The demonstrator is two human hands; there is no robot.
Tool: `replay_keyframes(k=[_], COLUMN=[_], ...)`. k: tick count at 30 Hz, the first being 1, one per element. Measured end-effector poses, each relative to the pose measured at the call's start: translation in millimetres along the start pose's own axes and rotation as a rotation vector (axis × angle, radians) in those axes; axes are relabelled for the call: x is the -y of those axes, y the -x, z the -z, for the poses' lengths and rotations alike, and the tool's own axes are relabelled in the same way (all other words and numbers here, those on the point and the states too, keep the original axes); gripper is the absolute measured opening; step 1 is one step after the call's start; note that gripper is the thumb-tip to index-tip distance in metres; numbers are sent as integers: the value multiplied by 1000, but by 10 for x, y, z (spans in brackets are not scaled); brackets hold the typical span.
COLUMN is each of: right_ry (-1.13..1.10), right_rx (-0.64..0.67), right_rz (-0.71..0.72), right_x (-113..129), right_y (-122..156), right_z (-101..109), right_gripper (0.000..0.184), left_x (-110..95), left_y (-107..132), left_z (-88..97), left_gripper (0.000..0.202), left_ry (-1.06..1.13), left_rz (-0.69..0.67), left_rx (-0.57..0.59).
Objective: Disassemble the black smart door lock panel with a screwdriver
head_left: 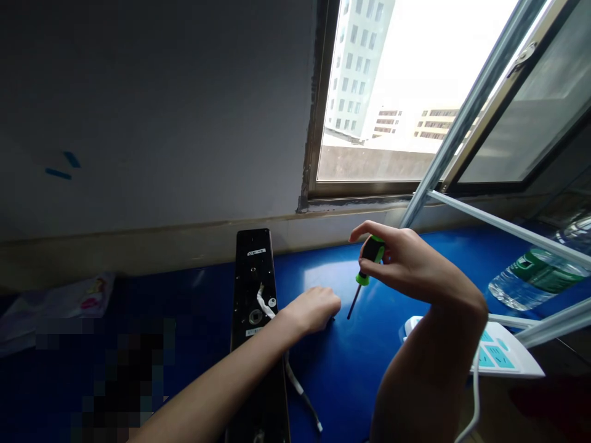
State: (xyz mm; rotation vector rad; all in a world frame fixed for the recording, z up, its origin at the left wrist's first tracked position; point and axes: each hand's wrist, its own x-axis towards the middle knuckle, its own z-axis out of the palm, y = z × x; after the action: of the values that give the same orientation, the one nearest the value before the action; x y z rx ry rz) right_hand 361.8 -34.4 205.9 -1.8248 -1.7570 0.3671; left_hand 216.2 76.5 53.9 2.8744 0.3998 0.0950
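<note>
My right hand [406,261] is closed round the black and green handle of a screwdriver [365,274], whose shaft points down and left toward the blue table [369,344]. My left hand [314,309] rests on the table just left of the screwdriver tip, fingers curled over something I cannot make out. A long black lock panel [252,271] lies lengthwise to the left of that hand, with a white cable [295,381] coming out of it.
An open window frame [484,215] juts over the table's right side. A plastic water bottle [535,277] lies at the far right. A white power strip [498,351] sits under my right forearm. A crumpled plastic bag [64,304] is at the left.
</note>
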Motion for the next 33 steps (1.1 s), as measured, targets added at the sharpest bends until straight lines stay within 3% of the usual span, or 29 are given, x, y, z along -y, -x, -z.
replay_keyframes(k=[5,9,10,13,16,19,22,26,29,33], right_ry=[-17,-35,-41,-67,-96,-116,-113,-119,-133,-113], right_rx=[43,54,47,24,14,3,-23,-46,-36,-24], right_rz=[65,216,258,386,501,589,647,685,711,744], right_x=[5,84,112,219,354,494,612,731,796,847], right_y=[-37,-70,-78,-106,-139,-168,-192,-219,-243,-280], right_z=[-20,-62,-78,-142,-229,-329,-430,-563,-663,-780], right_gripper=[26,25,24,19,18,17,17,19,18,17], left_x=[-12,34,66,207,366,481,527,523,502,473], left_y=[176,601,741,1174,1528,1741,1840,1885,1900,1906], left_z=[125,375,424,473,366,164,-35,-146,-129,-114], left_gripper=[31,24,24,19,19,25,33,44,50,47], left_ry=[12,51,71,228,261,381,665,1087,1133,1066], left_rz=[25,55,66,82,262,382,478,448,370,380], left_rx=[-54,-181,-252,-710,-918,-916,-858,-718,-588,-561])
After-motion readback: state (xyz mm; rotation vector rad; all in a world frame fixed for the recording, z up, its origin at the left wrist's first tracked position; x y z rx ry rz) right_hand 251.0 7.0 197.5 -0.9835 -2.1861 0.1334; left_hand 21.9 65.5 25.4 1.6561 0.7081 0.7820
